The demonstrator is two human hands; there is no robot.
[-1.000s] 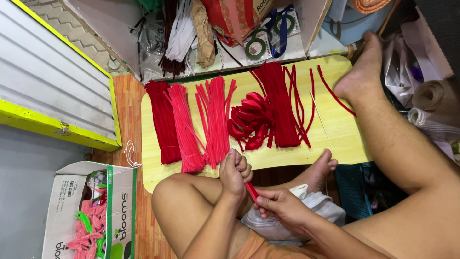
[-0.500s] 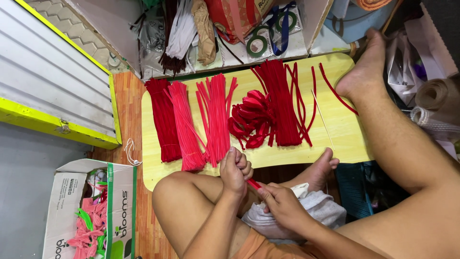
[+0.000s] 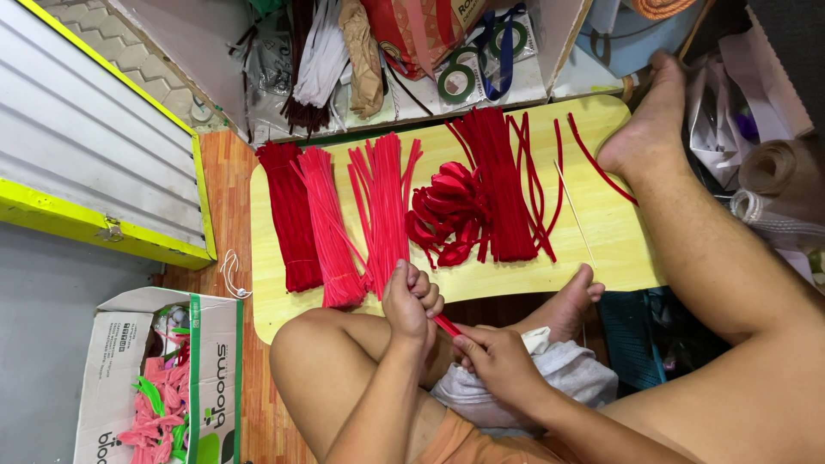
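Spread across a pale yellow wooden board [image 3: 619, 249] on the floor, sorted bundles of fuzzy red and pink pipe cleaners [image 3: 382, 206] and glossy red ribbon loops [image 3: 447, 215] are laid out untouched. Nearer, above the lap, one red pipe cleaner [image 3: 446, 325] is pinched between the left hand [image 3: 411, 302], fingers curled tight, and the right hand [image 3: 498, 365], thumb and forefinger pressed together; most stock is left unworked, while pink pieces are seen in a cardboard box [image 3: 112, 361] at near left.

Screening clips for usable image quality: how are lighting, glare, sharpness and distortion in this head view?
Head view: soft even light, no hard shadows; faint sheen on the yellow board; left hand, right hand and the red strip between them sharp; the whole scene sits rotated sideways; the cardboard box is cropped at the frame's bottom.
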